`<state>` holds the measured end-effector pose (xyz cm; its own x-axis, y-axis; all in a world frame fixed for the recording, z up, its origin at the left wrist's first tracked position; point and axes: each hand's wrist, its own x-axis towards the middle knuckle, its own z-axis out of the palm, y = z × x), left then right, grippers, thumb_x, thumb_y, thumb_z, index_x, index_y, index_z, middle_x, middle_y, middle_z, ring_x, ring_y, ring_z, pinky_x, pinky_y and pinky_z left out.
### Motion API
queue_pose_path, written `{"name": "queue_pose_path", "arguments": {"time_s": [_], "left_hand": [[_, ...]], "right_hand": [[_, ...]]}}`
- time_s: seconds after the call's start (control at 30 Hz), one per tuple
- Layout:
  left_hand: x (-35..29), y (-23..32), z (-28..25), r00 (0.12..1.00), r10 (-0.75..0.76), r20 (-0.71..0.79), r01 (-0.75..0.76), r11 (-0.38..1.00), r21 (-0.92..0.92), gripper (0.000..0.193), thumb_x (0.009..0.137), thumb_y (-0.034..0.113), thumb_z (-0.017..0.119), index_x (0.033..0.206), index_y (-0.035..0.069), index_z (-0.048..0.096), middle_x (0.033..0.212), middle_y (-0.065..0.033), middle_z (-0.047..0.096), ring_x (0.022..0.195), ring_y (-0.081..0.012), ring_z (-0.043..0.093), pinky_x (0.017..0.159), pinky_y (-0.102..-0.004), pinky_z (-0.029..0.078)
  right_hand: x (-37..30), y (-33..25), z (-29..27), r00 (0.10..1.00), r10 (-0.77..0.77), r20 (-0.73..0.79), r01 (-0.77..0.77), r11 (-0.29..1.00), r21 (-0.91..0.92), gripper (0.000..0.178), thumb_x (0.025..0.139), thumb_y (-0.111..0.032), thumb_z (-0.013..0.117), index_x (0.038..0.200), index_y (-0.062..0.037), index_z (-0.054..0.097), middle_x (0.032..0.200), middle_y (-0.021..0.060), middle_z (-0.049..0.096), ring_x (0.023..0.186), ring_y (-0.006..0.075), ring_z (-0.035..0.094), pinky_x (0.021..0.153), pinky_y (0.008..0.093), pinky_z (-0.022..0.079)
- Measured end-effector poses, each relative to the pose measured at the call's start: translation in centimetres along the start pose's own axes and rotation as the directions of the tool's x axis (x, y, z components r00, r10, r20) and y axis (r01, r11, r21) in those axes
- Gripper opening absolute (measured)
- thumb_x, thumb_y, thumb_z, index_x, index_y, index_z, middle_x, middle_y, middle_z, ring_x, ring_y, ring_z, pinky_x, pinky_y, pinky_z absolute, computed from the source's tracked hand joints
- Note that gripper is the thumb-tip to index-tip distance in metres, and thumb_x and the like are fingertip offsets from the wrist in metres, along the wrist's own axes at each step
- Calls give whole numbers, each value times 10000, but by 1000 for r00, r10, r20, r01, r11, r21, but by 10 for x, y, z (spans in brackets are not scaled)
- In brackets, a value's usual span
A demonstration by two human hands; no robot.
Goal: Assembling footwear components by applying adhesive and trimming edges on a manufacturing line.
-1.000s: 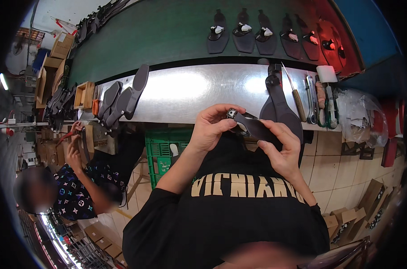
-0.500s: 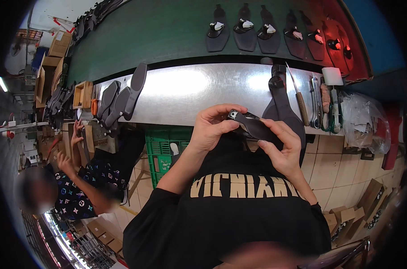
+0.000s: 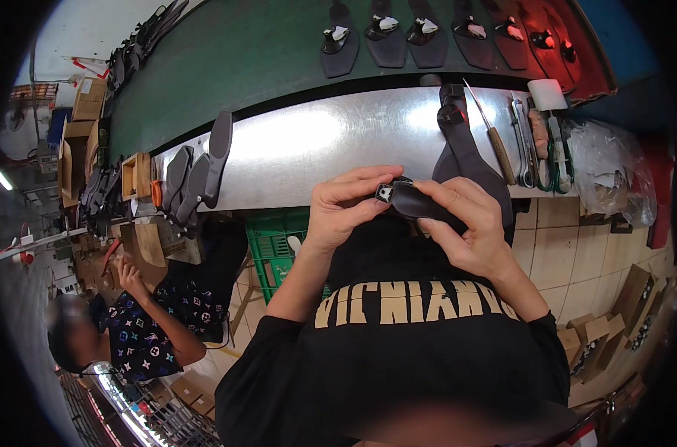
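- Head view: the black shoe part point(image 3: 420, 203), taken as the clock's centre, is held between both hands, off the near edge of the metal bench point(image 3: 308, 134).
- Its pale-faced end, at nine o'clock, is pinched between thumb and fingers of the left hand point(image 3: 346, 205), with the gap closed down to the part's thickness. If only the fingertips bear on that small, shiny end, it could be twisted loose.
- The wider end, at four o'clock, is gripped by the right hand point(image 3: 469, 223), thumb below, fingers over the top. Should the two hands be turned unequally, the part could be bent, or its smooth face marked by a nail.
- No bench is seen directly beneath, so a slip would probably be ended on the lap or floor.
- Between one and two o'clock, dark soles point(image 3: 469, 160) lie near the right fingers; whether they are touched cannot be told. By a careless swing they could be pushed askew.
- Just beyond, in the same direction, an awl point(image 3: 491, 134) lies with its point away; a reaching hand could be pricked if its handle were missed.
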<state>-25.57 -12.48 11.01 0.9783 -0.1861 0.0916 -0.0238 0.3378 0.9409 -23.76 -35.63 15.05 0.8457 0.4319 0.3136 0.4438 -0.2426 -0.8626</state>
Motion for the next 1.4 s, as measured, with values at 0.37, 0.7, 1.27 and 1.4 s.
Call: {"name": "queue_pose_path", "arguments": {"time_s": [0.37,0.7,1.27,1.4], "left_hand": [[-2,0,-4,988,25,154,-31,999,36,413,754,-147,586,1141,-38,682,1299,-254,581,1076,-249,649,839,-279,549],[-8,5,12,974,-225,-3,224,971,89,389,905,-60,539,1273,41,615,1382,-163,539,1159,-205,596,774,-250,594],[-10,1,23,947,-271,-176,284,957,53,428,792,-116,568,1201,-19,647,1225,-188,641,976,-184,680,676,-221,592],[-3,2,20,922,-348,-171,360,932,41,427,768,-130,564,1174,-36,657,1179,-189,662,904,-167,694,639,-199,584]], "right_hand": [[-5,-3,0,999,-38,16,39,996,-84,417,701,-26,736,1113,-26,671,862,98,639,751,268,616,655,339,491],[-11,5,9,985,167,44,-168,985,38,382,751,-43,707,1127,-25,644,859,114,631,769,299,617,671,356,494],[-11,18,10,991,32,133,-29,999,-25,217,728,-53,735,938,-91,696,867,70,590,770,256,614,643,342,478],[-14,23,11,967,171,188,-193,976,105,238,709,-81,766,935,-96,693,856,67,581,778,242,608,649,338,473]]}}
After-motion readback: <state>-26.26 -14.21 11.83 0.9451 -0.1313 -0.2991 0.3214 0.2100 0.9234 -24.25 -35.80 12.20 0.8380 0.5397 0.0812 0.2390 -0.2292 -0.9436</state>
